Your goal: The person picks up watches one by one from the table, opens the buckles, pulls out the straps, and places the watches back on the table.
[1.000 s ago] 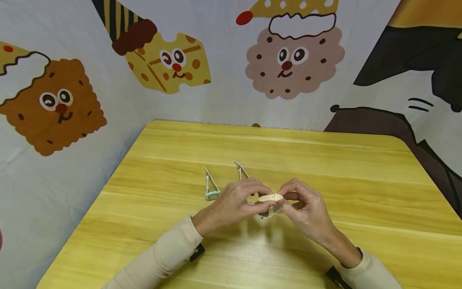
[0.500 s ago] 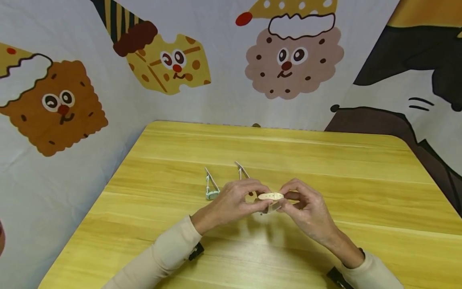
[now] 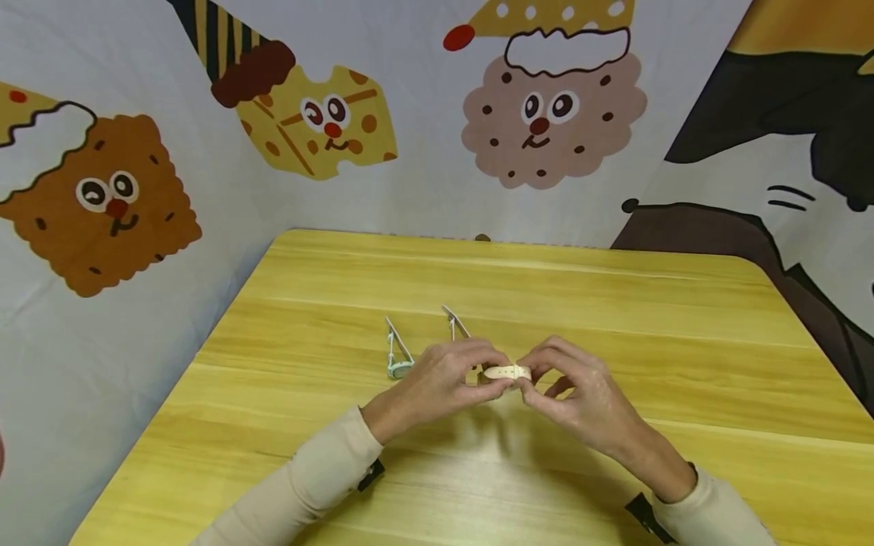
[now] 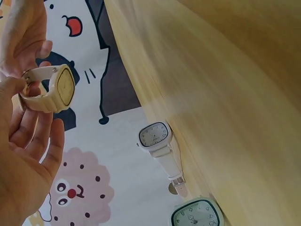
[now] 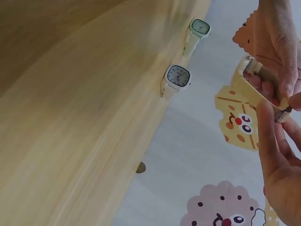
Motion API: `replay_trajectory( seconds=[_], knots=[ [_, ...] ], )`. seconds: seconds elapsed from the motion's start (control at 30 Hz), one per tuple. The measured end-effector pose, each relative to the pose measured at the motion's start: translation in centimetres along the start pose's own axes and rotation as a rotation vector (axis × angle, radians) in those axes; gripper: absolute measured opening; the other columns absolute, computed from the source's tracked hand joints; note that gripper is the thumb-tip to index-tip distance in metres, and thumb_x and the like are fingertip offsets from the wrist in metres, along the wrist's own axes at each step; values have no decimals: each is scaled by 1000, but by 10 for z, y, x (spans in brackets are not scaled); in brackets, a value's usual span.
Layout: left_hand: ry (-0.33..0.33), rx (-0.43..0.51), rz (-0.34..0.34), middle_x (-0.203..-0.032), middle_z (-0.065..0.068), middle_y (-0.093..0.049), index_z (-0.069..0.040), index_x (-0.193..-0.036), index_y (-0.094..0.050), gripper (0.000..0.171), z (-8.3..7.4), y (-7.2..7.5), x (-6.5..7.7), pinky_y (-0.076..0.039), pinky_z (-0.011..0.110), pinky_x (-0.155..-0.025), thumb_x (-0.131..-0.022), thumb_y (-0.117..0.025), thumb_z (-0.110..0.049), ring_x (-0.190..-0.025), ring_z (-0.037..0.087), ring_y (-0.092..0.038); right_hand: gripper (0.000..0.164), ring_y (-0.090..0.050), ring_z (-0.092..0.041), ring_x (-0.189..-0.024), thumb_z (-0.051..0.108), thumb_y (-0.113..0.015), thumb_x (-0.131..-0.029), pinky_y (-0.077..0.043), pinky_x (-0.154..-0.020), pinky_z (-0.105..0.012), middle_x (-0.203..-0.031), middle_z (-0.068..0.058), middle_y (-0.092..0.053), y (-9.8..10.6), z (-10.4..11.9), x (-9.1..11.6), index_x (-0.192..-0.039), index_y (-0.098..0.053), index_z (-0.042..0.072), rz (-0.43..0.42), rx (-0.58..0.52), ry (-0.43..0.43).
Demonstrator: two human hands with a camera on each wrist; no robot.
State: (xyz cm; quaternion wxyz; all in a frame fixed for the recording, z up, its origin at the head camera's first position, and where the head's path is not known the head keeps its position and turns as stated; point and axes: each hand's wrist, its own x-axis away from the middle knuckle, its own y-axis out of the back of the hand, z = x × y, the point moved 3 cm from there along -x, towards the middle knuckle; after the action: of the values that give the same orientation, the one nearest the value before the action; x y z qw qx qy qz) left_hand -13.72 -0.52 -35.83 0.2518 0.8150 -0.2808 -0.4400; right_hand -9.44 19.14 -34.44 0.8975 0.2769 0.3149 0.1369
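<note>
A cream wristwatch (image 4: 65, 88) is held above the table between both hands, its strap looped and joined at the buckle end. In the head view its punched strap (image 3: 502, 372) faces up. My left hand (image 3: 447, 381) pinches the strap between thumb and fingers on the left. On the right, my right hand (image 3: 586, 390) pinches the strap near the buckle, its thumb and index fingertips close to the left ones. Fingers partly hide the buckle in every view. The dial shows in the left wrist view and is hidden in the head view.
Two more watches stand on the wooden table (image 3: 328, 432) behind the left hand: a pale green one (image 3: 400, 369) and a white one (image 5: 178, 76). The left hand covers part of the white watch in the head view. A cartoon-printed cloth (image 3: 430, 197) hangs behind the table.
My right hand has shifted slightly left toward the left hand. The watch body hanging below the strap has swung out of sight behind it in the head view.
</note>
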Motion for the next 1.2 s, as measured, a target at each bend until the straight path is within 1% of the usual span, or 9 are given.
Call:
replay_trajectory(
  seconds=[0.1,0.23,0.5,0.6,0.83,0.97,1.07,1.13,1.2],
  knots=[
    [3,5,-10,-93,0,-70,-5,-101,-73,11,1,0,1,-48,10,-67,-91,-78,-9,-77,3,-58,34,-67,-13,-86,-10,-76,-85,-59,-60,-24,-102,8,-63,0,1,-1,-104,-71,17,12,-18,6],
    [16,18,-15,-92,0,-70,-5,-101,-73,13,1,3,1,-51,12,-69,-90,-79,-9,-78,3,-59,34,-69,-16,-89,-11,-75,-87,-59,-59,-25,-103,5,-64,0,3,0,-108,-72,15,13,-43,4],
    [52,52,17,-92,-4,-69,-8,-102,-73,13,1,8,0,-48,12,-68,-92,-79,-12,-77,1,-55,33,-71,-19,-90,-15,-72,-87,-60,-57,-28,-101,2,-65,-1,3,1,-107,-71,12,-18,-124,-24],
    [61,69,28,-92,-5,-69,-8,-102,-73,13,1,9,0,-48,12,-67,-92,-79,-12,-77,0,-54,33,-71,-19,-89,-15,-74,-85,-60,-57,-28,-99,0,-66,-2,3,2,-105,-71,11,-50,-121,-15],
    [64,74,34,-92,-5,-67,-9,-102,-72,11,0,10,1,-47,12,-66,-93,-78,-13,-76,1,-54,23,-72,-22,-84,-9,-75,-87,-59,-59,-25,-96,-11,-66,-10,-3,6,-105,-68,3,-155,-121,73],
    [87,80,36,-93,-5,-68,-8,-103,-73,12,1,11,2,-48,13,-67,-93,-77,-13,-78,1,-55,34,-72,-23,-86,-20,-74,-80,-60,-62,-27,-97,-10,-65,-16,-5,6,-105,-66,1,-173,-127,60],
    [99,88,37,-95,-4,-69,-8,-104,-73,13,2,12,4,-49,14,-69,-94,-77,-14,-80,1,-55,40,-71,-21,-88,-26,-72,-77,-61,-66,-28,-98,-11,-65,-17,-4,5,-106,-65,1,-165,-142,54],
    [103,98,39,-96,-4,-69,-8,-105,-73,13,3,12,4,-49,15,-70,-94,-77,-13,-82,1,-56,41,-71,-20,-90,-27,-71,-77,-61,-68,-28,-99,-11,-65,-16,-3,4,-107,-65,1,-150,-165,50],
    [108,111,40,-96,-4,-69,-7,-106,-73,14,3,13,5,-50,16,-71,-93,-77,-12,-83,1,-57,38,-71,-20,-90,-24,-70,-81,-61,-69,-29,-99,-11,-65,-15,-1,3,-108,-65,2,-134,-184,50]
  ],
)
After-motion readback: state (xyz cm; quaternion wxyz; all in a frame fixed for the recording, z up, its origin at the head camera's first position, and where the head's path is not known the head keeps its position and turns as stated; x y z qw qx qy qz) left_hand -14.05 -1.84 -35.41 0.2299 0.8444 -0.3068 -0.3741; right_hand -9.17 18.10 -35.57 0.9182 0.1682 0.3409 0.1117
